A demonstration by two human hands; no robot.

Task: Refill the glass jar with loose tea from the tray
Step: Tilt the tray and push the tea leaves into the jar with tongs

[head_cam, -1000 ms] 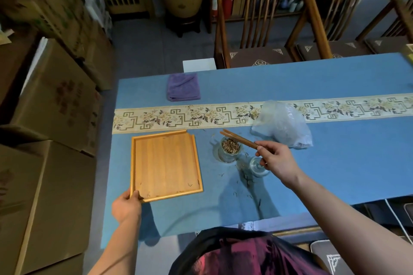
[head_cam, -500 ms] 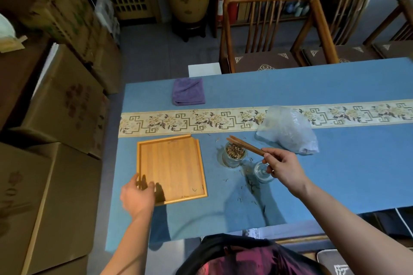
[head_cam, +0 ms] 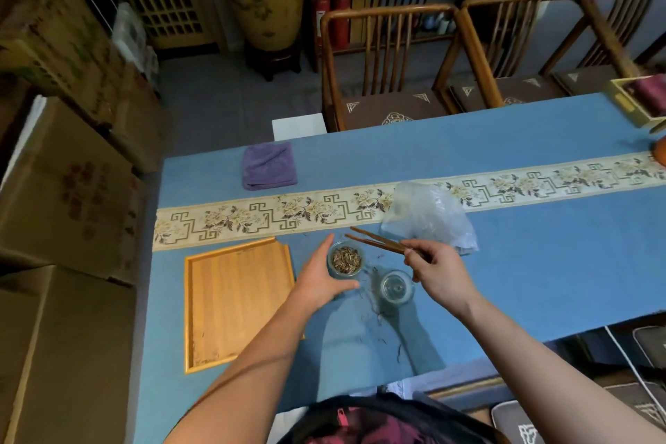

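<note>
A small glass jar (head_cam: 346, 259) with loose tea in it stands on the blue tablecloth, right of the wooden tray (head_cam: 234, 303). The tray looks nearly bare, with a few tea bits near its front edge. My left hand (head_cam: 319, 279) curls around the jar's left and near side, fingers touching it. My right hand (head_cam: 438, 272) holds wooden tongs (head_cam: 378, 243), whose tips point left just above the jar's far rim. The glass lid (head_cam: 395, 288) lies flat on the cloth between my hands. Loose tea strands are scattered on the cloth around the lid.
A crumpled clear plastic bag (head_cam: 430, 216) lies behind my right hand. A folded purple cloth (head_cam: 269, 165) sits at the far left of the table. Cardboard boxes (head_cam: 68, 191) stand left of the table, wooden chairs (head_cam: 389, 61) behind it. A yellow box (head_cam: 636, 101) sits at the far right.
My left hand left the tray's near corner and moved right to cup the jar. My right hand kept the tongs over the jar. The camera view shifted slightly.
</note>
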